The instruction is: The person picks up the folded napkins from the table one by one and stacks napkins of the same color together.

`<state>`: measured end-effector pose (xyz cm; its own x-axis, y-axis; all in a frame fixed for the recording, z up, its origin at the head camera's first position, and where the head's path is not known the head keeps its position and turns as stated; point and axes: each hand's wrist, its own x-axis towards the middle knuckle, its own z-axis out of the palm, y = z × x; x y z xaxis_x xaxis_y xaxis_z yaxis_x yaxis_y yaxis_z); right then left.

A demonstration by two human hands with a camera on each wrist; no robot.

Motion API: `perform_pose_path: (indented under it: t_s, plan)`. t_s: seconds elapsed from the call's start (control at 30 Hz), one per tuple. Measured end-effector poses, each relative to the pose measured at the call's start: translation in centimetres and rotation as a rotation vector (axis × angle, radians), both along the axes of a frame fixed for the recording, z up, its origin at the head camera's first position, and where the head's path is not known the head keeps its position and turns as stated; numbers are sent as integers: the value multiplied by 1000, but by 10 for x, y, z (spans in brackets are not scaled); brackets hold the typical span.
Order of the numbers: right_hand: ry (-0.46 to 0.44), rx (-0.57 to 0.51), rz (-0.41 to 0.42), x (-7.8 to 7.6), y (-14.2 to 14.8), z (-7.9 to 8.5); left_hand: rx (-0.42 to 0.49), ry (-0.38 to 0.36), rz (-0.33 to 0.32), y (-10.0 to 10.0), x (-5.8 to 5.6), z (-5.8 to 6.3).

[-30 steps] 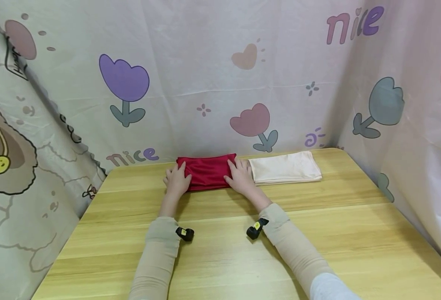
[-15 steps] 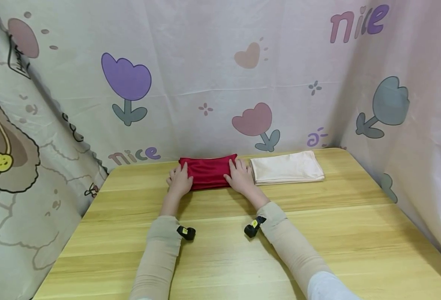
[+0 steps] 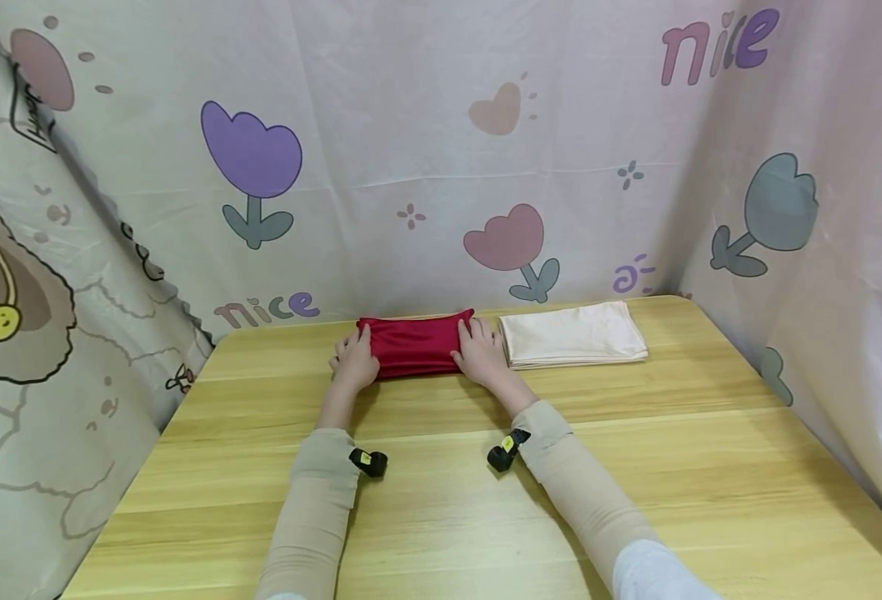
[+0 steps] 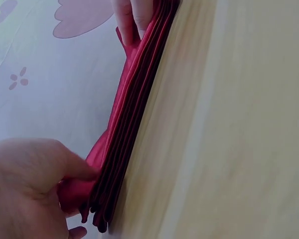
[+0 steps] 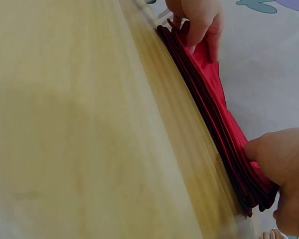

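Note:
A folded red cloth point(image 3: 417, 343), shiny and in several layers, lies flat near the table's back edge. My left hand point(image 3: 355, 362) grips its left end, with thumb and index finger over the top and other fingers beside the end. At the opposite end my right hand point(image 3: 482, 353) holds the cloth in a similar way. The left wrist view shows the stacked layers of the red cloth point(image 4: 132, 112) and my left thumb point(image 4: 82, 167) on its top. In the right wrist view, my right thumb point(image 5: 256, 147) touches the upper layer.
Just right of the red cloth lies a folded white cloth point(image 3: 572, 336). Both are on a light wooden table point(image 3: 441, 508). A printed curtain point(image 3: 381, 158) hangs right behind the table and along its sides.
Both hands stay at the ends of the red cloth. Its top looks slightly smoother than before, and the left hand has shifted slightly left. The head view has moved a little.

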<state>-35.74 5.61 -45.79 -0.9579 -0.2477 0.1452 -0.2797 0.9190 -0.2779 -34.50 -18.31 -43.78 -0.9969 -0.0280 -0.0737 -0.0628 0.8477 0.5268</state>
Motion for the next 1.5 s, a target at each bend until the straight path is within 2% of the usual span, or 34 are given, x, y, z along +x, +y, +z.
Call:
perform_pose_path:
  t_s: [0.23, 0.5, 0.7, 1.0, 1.13, 1.5]
  plan:
    - [-19, 15, 4, -1, 2, -1, -23, -1, -9, -3, -1, -1]
    - [-59, 22, -5, -4, 3, -2, -39, -6, 11, -4, -5, -5]
    - [-82, 31, -33, -3, 5, 0, -58, -26, 29, -2, -2, -1]
    - [-94, 68, -99, -1, 6, 2, -129, -67, 21, -5, 2, 0]
    - [-99, 75, -106, 0, 7, 5, -136, -87, 17, -8, 4, 3]
    - [-154, 127, -111, 0, 12, 10, -168, -86, 1, -22, 8, 5]
